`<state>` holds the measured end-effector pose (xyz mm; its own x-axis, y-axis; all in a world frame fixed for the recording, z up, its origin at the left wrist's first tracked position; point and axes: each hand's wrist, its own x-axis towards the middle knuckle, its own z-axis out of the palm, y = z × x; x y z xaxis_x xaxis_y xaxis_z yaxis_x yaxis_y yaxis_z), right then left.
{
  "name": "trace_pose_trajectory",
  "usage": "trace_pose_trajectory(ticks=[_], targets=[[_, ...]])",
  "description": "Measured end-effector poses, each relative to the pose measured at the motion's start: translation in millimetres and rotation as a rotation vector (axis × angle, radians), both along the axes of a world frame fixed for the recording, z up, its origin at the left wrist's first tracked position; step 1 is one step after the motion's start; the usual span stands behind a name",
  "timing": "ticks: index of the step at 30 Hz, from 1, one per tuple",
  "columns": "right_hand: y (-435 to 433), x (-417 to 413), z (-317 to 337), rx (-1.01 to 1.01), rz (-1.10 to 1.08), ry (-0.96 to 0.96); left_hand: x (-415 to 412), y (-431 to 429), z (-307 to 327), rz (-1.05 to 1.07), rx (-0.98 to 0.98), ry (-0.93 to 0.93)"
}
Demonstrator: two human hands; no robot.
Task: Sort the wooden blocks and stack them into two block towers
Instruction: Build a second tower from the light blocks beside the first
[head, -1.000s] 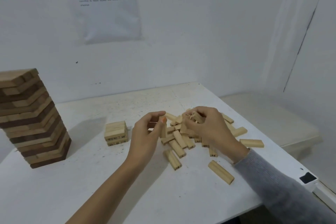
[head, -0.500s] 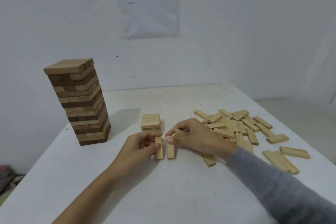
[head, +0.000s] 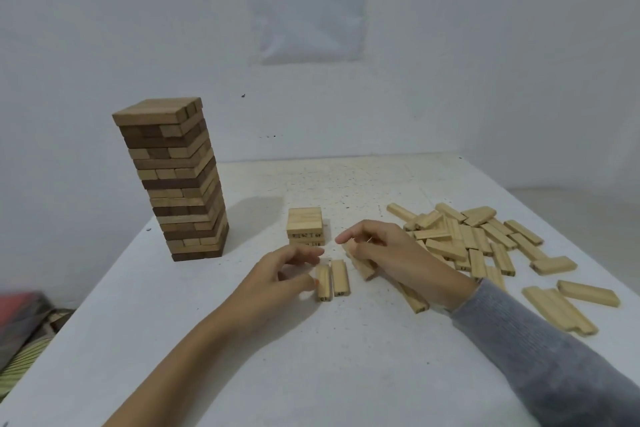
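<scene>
A tall tower (head: pixel 180 180) of mixed dark and light blocks stands at the table's left. A short stack (head: pixel 305 226) of pale blocks sits mid-table. In front of it two pale blocks (head: pixel 331 279) lie side by side. My left hand (head: pixel 282 274) touches the left one with its thumb, fingers loosely curved above. My right hand (head: pixel 388 248) grips another pale block (head: pixel 360 262), tilted, just right of the pair. A pile of loose pale blocks (head: pixel 474 236) spreads to the right.
The white table (head: pixel 311 357) meets a white wall at the back. A printed sheet (head: pixel 308 0) hangs on the wall. Three loose blocks (head: pixel 571 305) lie near the right edge. Striped and red cloth (head: pixel 24 329) lies on the floor at left.
Both hands brought blocks from the pile to the spot in front of the short stack. Two blocks now lie flat together; my right hand holds a third.
</scene>
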<state>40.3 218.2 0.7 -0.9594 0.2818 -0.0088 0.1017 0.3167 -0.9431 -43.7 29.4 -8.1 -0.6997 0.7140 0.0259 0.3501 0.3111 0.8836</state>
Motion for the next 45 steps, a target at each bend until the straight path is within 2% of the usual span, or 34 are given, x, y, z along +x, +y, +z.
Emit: trace_pose_trajectory(ticks=[4,7,14,17,19,23,27,45], targets=[[5.6,2.6,-1.0,0.004,-0.011,0.031,6.1,-5.4,-0.1,-0.023,-0.066,-0.020],[5.7,2.1,-5.6,-0.035,-0.029,0.011,4.5,-6.8,-4.2,-0.043,-0.099,0.063],[4.2,1.0,-13.1,0.376,-0.060,0.072,-4.7,-6.6,-10.1,-0.100,-0.094,0.184],[7.2,3.2,-8.1,0.380,0.020,0.074,-5.9,-5.9,-11.3,-0.101,-0.077,0.214],[12.4,6.0,-5.6,0.396,0.149,0.007,-6.1,-5.6,-12.0,-0.098,-0.063,0.229],[14.4,8.5,-8.5,0.520,0.291,-0.043,-5.6,-5.2,-13.0,-0.086,-0.059,0.253],[14.2,7.4,-10.4,0.482,0.269,0.020,-5.2,-4.4,-13.6,-0.073,-0.045,0.264],[16.1,7.3,-10.8,0.457,0.282,0.041,-3.5,-2.2,-17.9,-0.045,-0.027,0.335]])
